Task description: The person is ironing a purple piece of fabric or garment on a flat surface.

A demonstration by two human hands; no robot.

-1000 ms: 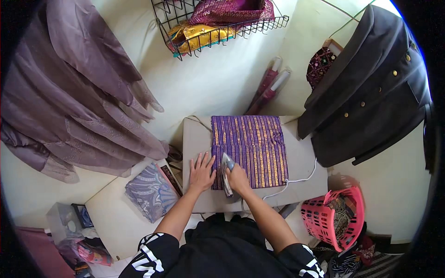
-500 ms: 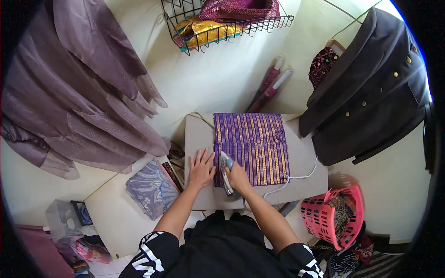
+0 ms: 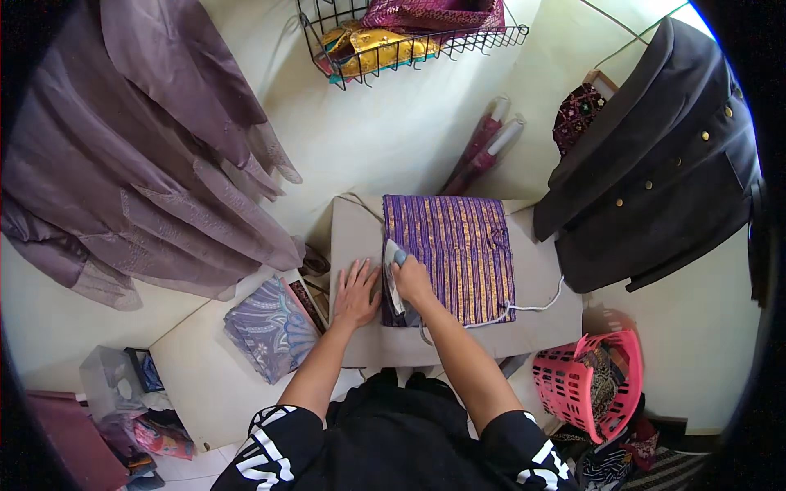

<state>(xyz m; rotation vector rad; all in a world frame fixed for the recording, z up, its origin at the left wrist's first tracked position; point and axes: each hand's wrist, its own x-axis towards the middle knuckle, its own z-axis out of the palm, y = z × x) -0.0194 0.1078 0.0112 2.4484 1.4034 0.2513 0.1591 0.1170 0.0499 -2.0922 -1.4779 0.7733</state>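
Observation:
A folded purple cloth with gold stripes [image 3: 467, 262] lies flat on a grey padded ironing surface [image 3: 536, 282]. My right hand [image 3: 413, 282] is wrapped round the handle of a clothes iron [image 3: 394, 278], which rests along the cloth's left edge with its tip pointing away from me. My left hand [image 3: 357, 295] lies flat with fingers spread on the grey surface, just left of the cloth. The iron's white cord [image 3: 532, 308] runs across the cloth's near right corner. My right hand hides part of the iron.
A mauve garment [image 3: 155, 164] hangs at left, a dark buttoned jacket [image 3: 655, 172] at right. A wire basket [image 3: 393, 61] with cloths is on the far wall. A pink laundry basket [image 3: 565, 385] stands at near right. Folded blue patterned cloth [image 3: 266, 331] lies at left.
The iron in my right hand has slid away from me along the cloth's left edge. My left hand stays flat beside the cloth. The whole view has shifted slightly.

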